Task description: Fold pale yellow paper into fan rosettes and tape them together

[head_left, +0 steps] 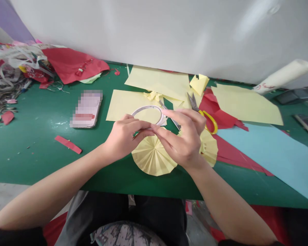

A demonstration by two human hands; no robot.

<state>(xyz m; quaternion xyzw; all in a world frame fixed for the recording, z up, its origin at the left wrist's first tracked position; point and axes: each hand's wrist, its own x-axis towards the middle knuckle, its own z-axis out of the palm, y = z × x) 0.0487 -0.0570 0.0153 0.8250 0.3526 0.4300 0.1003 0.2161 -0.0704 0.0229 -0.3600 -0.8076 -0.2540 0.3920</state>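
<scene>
Between both hands, a thin white roll of tape [146, 108] is held up over the green table. My left hand [127, 135] grips its near edge, thumb and fingers pinched together. The thumb and fingers of my right hand [183, 136] close on the right side of the same roll, and the fingertips of both hands meet there. Below them lies a pleated yellow paper rosette [154, 160], partly covered by the right hand. A second yellow rosette [209, 148] shows behind the right wrist. Scissors with yellow handles [207, 120] lie just beyond the right hand.
Yellow paper sheets [156, 80] lie at the back, with red paper and a blue sheet [269, 147] to the right. A phone [87, 109] and a red strip [68, 144] are on the left. Scraps [5, 75] heap at far left. A paper roll [284, 76] leans at back right.
</scene>
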